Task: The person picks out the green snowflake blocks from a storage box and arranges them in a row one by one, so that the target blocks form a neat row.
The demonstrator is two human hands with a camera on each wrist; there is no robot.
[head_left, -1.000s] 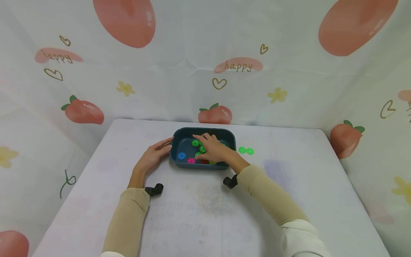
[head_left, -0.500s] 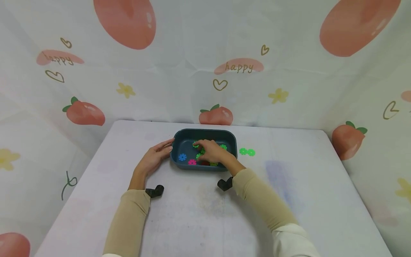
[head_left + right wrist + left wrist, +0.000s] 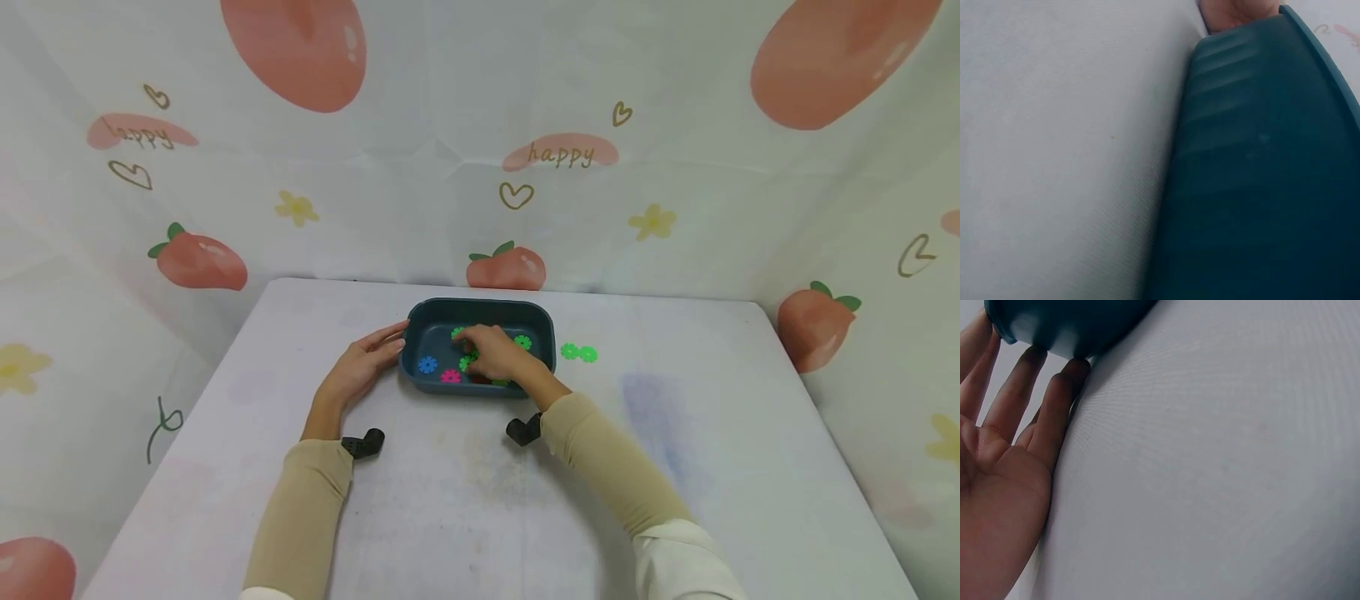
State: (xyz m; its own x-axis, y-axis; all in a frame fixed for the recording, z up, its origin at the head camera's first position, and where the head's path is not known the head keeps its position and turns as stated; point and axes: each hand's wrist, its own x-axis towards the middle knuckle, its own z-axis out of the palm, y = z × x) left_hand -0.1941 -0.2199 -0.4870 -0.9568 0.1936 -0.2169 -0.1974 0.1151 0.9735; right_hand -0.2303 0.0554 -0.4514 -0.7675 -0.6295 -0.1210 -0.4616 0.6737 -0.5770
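A dark teal plastic box [image 3: 427, 386] stands on the table, with several flower-shaped plastic discs inside. Blue [image 3: 427, 365] and pink [image 3: 450, 377] discs lie toward its left end; green discs [image 3: 522, 342] lie around my right hand. My left hand [image 3: 360, 371] rests its straight fingertips against the box's left end, as the left wrist view also shows. Inside the box is my right hand [image 3: 497, 352], its fingers bent down over the green discs, index finger and thumb apart. Whether it grips a disc is hidden; the right wrist view shows mainly the box's outer wall [image 3: 1260, 162].
Two joined green discs [image 3: 579, 352] lie on the table just right of the box. The white tabletop [image 3: 450, 500] extends in front and to both sides. Behind its far edge hangs a fruit-patterned cloth [image 3: 420, 208].
My right hand's fingers have drawn in and bent more over the green discs, and its wrist has shifted slightly left. My left hand has stayed at the box's left end.
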